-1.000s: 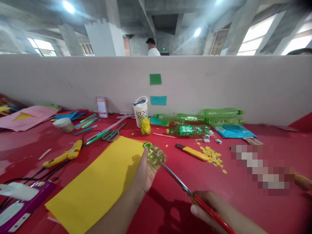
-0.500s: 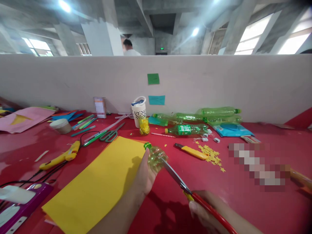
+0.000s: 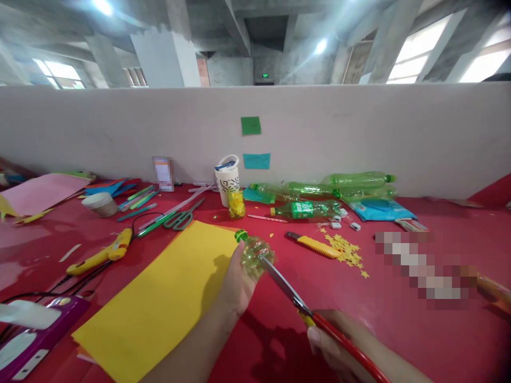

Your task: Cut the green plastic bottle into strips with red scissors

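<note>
"What is nearest?"

"The wearer's right hand [image 3: 333, 354], curled around the red handle of a pair of scissors [image 3: 297, 303]. Some fingers are hidden, so I can't tell how wide the handles are spread. The blades point up and leftward, toward the other hand."

"And what is that one doing?"

"The left hand [image 3: 239, 282] pinches the cut-off top of a clear green bottle [image 3: 257, 252], thumb lying along the near side, fingers mostly hidden behind. The piece is held above a red tabletop, its green cap up and to the left. The blade tips meet its right side; I can't tell whether plastic lies between them."

"What could go wrong?"

"The plastic looks smooth and curved, so a blade could skid off it. Fingers behind the piece might then be nicked. Squeezing too hard could also buckle the thin wall, and a loose pinch could let it twist."

"What lies around them?"

"Yellow paper [image 3: 159, 298] is beneath the left forearm, with a yellow glue gun [image 3: 120, 247] to its left. Ahead and rightward, a yellow utility knife [image 3: 319, 248] touches a scatter of yellow stars [image 3: 347, 252]; an elbow swung that way could disturb both."

"And farthest?"

"A white cup [image 3: 223, 183] and several green bottles [image 3: 305, 210] near a pale partition [image 3: 339, 133] bearing two paper squares, green and blue."
</note>
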The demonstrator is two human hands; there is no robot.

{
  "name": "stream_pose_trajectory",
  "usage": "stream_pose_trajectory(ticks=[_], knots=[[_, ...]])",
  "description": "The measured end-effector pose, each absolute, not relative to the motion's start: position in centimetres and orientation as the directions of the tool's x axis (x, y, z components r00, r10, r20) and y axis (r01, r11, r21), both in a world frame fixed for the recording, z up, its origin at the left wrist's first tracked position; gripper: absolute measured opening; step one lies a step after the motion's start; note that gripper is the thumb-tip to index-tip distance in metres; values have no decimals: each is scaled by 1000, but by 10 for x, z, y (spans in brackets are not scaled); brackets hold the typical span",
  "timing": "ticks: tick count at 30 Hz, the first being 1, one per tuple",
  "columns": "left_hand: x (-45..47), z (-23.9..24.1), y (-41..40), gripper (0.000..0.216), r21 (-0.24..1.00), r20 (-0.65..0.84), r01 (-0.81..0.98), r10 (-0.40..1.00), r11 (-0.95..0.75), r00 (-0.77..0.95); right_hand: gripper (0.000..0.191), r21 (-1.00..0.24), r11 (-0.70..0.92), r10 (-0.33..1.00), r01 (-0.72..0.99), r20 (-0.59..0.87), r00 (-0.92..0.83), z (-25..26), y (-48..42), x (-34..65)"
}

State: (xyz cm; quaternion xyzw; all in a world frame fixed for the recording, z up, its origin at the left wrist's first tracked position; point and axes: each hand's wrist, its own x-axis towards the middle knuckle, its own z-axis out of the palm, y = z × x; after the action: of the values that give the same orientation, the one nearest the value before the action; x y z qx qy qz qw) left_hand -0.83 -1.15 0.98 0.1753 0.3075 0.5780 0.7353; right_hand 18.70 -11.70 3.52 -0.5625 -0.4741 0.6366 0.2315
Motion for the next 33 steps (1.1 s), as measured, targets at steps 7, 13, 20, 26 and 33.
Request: stream_pose_trajectory(ticks=[7, 13, 20, 26, 33], knots=[[-8, 12, -13, 28, 598, -215, -754, 961, 271, 175, 52, -882, -299, 843, 364, -423, -333, 47, -113, 187], [-11, 13, -13, 28, 581, -219, -765, 958, 279, 184, 55, -841, -296, 859, 452, -442, -259, 39, -114, 181], [-12, 12, -11, 26, 571, -195, -781, 966, 251, 168, 60, -836, -213, 878, 506, -392, -277, 35, -112, 170], [-12, 12, -8, 25, 562, -215, -791, 966, 243, 144, 53, -819, -206, 884, 535, -390, -257, 19, -109, 173], [-13, 9, -6, 20, 567, -163, -792, 974, 225, 160, 52, -842, -298, 829, 450, -462, -315, 27, -108, 174]])
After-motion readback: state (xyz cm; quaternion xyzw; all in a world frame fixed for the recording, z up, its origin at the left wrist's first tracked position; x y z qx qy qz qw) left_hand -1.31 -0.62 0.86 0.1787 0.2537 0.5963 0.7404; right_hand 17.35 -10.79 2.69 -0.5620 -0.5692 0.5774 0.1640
